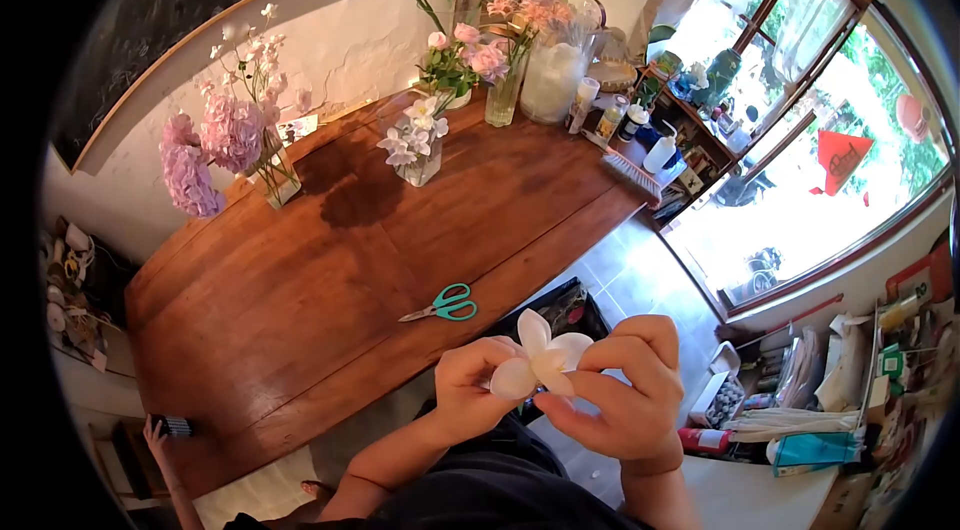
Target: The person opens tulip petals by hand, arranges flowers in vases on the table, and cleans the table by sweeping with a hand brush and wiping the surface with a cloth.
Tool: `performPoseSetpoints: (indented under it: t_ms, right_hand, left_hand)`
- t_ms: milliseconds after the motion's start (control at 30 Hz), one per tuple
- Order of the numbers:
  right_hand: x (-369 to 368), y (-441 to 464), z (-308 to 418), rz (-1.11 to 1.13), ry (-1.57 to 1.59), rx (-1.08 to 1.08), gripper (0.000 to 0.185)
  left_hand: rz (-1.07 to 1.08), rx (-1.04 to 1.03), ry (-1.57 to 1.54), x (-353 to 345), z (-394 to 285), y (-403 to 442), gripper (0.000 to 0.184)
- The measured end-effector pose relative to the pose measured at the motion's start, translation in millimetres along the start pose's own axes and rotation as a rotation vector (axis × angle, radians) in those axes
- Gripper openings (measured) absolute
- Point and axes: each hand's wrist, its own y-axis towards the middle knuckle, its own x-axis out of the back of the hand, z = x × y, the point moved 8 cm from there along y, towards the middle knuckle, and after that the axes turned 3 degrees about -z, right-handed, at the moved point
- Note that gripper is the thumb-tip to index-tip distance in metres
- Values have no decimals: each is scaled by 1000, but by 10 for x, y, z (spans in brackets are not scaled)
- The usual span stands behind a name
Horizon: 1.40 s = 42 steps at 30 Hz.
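A white flower (545, 358) with several broad petals is held between my two hands, in front of my body near the table's front edge. My left hand (470, 380) grips it from the left, fingers curled behind the petals. From the right, my right hand (625, 385) pinches a petal between thumb and fingers. The flower's stem or base is hidden by the hands. Scissors with teal handles (452, 302) lie on the wooden table (330, 330), just beyond my left hand, blades pointing left.
Across the table stand a vase of pink hydrangeas (235, 135), a small glass vase of white orchids (415, 145) and a tall glass vase (502, 100). A brush (632, 175) lies at the far right edge. Another person's hand (157, 435) holds a dark object at the lower left.
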Motion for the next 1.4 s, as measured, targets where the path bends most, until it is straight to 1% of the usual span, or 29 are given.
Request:
performPoseSetpoints:
  t_ms: [100, 200, 300, 400, 600, 800, 900, 1000, 1200, 1400]
  right_hand:
    - [-14, 13, -17, -34, 83, -1, 28]
    - [-30, 21, -32, -48, 122, -25, 28]
    - [-74, 55, -53, 5, 153, -65, 27]
    - [-77, 66, -8, 16, 111, 1, 30]
    - [-60, 48, 168, 37, -61, 119, 26]
    - [-46, 115, 110, 34, 37, 100, 25]
    - [-61, 144, 76, 73, 90, 42, 24]
    - [-80, 145, 11, 106, 89, -27, 24]
    - [-73, 178, -41, 116, 72, -87, 22]
    - [-81, 204, -7, 164, 8, -44, 22]
  left_hand:
    - [45, -65, 94, -44, -58, 38, 14]
    - [72, -72, 88, -42, 1, 39, 15]
    - [87, -30, 61, -37, 46, 35, 17]
    - [72, 12, 43, -8, 100, 15, 18]
    - [126, -20, 78, -15, 51, 34, 18]
    - [135, -3, 78, -27, 84, 33, 16]
    - [124, 73, -3, -30, 113, 32, 15]
    - [115, 22, 46, -64, 73, 58, 14]
    - [123, -1, 84, -102, 58, 71, 12]
    - [142, -13, 133, -112, 54, 64, 13]
